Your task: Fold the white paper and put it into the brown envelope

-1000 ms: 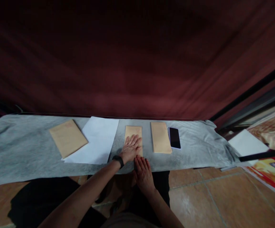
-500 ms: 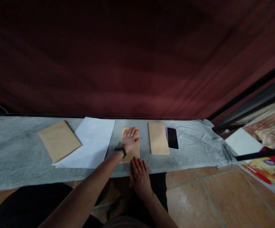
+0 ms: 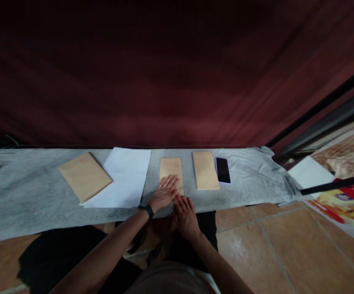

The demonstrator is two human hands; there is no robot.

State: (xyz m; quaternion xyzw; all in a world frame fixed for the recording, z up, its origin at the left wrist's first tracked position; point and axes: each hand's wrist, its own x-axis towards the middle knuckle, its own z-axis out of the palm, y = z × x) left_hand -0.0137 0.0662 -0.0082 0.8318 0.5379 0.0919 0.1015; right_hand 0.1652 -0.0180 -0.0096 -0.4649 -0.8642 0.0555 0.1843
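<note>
A brown envelope (image 3: 171, 165) lies flat on the grey cloth in front of me. My left hand (image 3: 164, 192), with a dark band at the wrist, rests palm down on its lower part, fingers stretched out. Near the envelope's lower right corner lies my right hand (image 3: 185, 216), its fingers extended forward and its fingertips close to those of my left hand. Farther right sits a small stack of brown envelopes (image 3: 205, 171). To the left, a larger brown envelope (image 3: 85, 175) partly covers white paper sheets (image 3: 124, 175).
A dark-screened phone (image 3: 223, 170) lies right of the envelope stack. The grey cloth (image 3: 36, 196) covers a long narrow surface, with a dark red curtain (image 3: 177, 81) behind it. A colourful printed box (image 3: 348, 208) and a white sheet (image 3: 310, 175) are at the far right.
My left hand has slid down the envelope towards me, uncovering its upper part. My right hand is now closer to my left hand. The view has shifted slightly.
</note>
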